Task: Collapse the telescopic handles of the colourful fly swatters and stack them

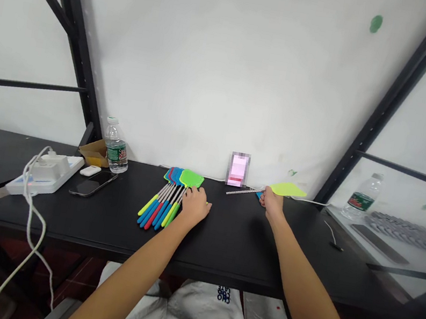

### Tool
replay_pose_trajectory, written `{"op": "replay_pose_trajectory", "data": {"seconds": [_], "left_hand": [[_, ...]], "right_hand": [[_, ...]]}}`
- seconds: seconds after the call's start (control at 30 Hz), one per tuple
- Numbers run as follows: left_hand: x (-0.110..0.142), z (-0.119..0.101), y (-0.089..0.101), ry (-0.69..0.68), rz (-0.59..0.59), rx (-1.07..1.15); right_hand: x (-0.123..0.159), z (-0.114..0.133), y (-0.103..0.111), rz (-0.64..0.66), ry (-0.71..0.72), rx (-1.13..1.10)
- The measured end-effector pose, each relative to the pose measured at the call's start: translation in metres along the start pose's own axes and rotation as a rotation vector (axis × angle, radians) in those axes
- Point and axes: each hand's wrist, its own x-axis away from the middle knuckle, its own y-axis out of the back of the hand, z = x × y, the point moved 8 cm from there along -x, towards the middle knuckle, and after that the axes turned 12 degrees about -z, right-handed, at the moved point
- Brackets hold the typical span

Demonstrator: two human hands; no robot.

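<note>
A fanned row of several fly swatters [168,198] with bright heads and coloured handles lies on the black table [231,244]. My left hand [195,204] rests on the table at the row's right edge, fingers curled against the green swatter [192,179]. My right hand [271,203] is closed around the blue handle of a yellow-headed swatter [287,189], whose thin metal rod [242,191] sticks out to the left above the tabletop.
At the left stand a water bottle [115,153], a small cardboard box [94,151], a dark phone [92,184], a white earbud case [90,170] and a power strip [47,171] with hanging cables. A pink card [238,169] leans on the wall. Another bottle [362,197] stands on the neighbouring bench.
</note>
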Motion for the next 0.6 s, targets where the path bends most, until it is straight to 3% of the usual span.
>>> {"op": "replay_pose_trajectory", "data": {"seconds": [0.23, 0.33, 0.47, 0.6], "left_hand": [[0.001, -0.002, -0.007, -0.026, 0.140, 0.016], [0.003, -0.011, -0.010, -0.111, 0.197, 0.082], [0.005, -0.026, -0.009, -0.234, 0.172, 0.217], [0.005, -0.030, -0.008, -0.256, 0.154, 0.284]], "right_hand": [[-0.001, -0.002, -0.001, 0.012, 0.014, -0.016], [0.000, -0.002, -0.003, 0.025, 0.011, -0.019], [0.003, -0.002, -0.007, 0.060, 0.004, -0.015], [0.006, -0.003, -0.010, 0.107, 0.003, 0.015]]}}
